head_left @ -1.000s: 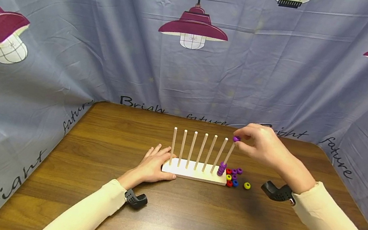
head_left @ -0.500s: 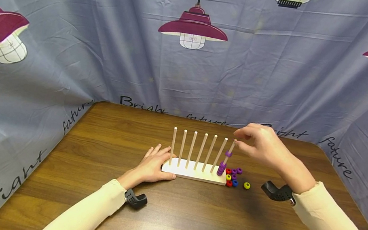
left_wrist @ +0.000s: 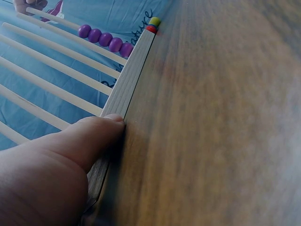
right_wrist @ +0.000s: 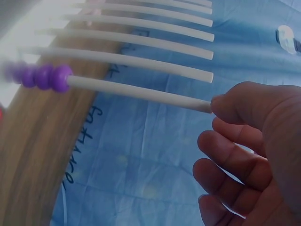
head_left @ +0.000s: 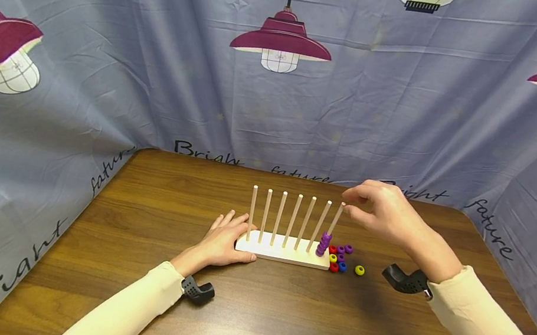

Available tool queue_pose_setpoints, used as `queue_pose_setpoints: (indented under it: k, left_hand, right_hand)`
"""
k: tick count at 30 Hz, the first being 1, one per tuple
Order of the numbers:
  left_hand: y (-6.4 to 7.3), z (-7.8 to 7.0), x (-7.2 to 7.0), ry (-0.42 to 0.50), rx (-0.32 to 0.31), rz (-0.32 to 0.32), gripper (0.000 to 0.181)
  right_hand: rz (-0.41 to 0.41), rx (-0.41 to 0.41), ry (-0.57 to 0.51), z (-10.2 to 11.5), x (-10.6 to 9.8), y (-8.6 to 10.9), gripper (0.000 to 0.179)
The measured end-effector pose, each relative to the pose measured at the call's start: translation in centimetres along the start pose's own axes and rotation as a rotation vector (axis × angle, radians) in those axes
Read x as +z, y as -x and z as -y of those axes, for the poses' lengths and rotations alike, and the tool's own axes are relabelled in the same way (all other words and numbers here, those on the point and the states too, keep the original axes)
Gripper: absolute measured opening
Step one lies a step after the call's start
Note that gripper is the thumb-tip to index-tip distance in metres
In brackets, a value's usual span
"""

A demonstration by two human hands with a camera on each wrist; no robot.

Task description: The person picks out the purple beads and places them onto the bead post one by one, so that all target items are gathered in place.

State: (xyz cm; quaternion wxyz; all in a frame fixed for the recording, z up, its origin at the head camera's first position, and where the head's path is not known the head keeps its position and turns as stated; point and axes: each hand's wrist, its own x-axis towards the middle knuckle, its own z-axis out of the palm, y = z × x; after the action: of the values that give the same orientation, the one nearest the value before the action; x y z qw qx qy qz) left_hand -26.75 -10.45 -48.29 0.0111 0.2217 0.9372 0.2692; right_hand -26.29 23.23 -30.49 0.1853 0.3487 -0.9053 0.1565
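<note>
A pale wooden peg stand (head_left: 283, 253) with several upright rods sits on the table. Its left end is held by my left hand (head_left: 223, 241), thumb along the front edge and fingers spread towards the back; in the left wrist view the thumb (left_wrist: 89, 134) presses the base's side. Several purple beads (head_left: 323, 245) are stacked low on the rightmost rod (right_wrist: 141, 92). My right hand (head_left: 375, 205) is at that rod's top, fingers loosely bent and no bead between them. Its thumb tip (right_wrist: 223, 104) is at the rod's end; whether it touches cannot be told.
Loose purple beads (head_left: 349, 249), a red bead (head_left: 333, 267), a blue bead (head_left: 342, 267) and others lie against the stand's right end. A single yellow bead (head_left: 359, 270) lies slightly apart. Behind the brown wooden table (head_left: 274, 318) hangs a printed curtain (head_left: 185, 57).
My right hand let go of a purple bead at the rod's top. The bead slid down and now rests on the purple stack. Both hands have stayed nearly still.
</note>
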Motion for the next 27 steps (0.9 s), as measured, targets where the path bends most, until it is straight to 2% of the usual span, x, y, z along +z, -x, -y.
queue_pose_setpoints:
  k: [7, 15, 27]
  left_hand:
    - [0.0, 0.0, -0.1, 0.002, -0.001, -0.002, 0.067]
    - [0.1, -0.1, -0.1, -0.001, -0.002, 0.001, 0.068]
    - [0.1, 0.0, -0.1, 0.005, -0.004, 0.003, 0.068]
  right_hand:
    - [-0.026, 0.003, 0.023, -0.5, 0.1, 0.3, 0.014]
    - [-0.005, 0.075, 0.004, -1.5, 0.5, 0.8, 0.013]
    - [0.079, 0.207, -0.024, -5.1, 3.4, 2.0, 0.015]
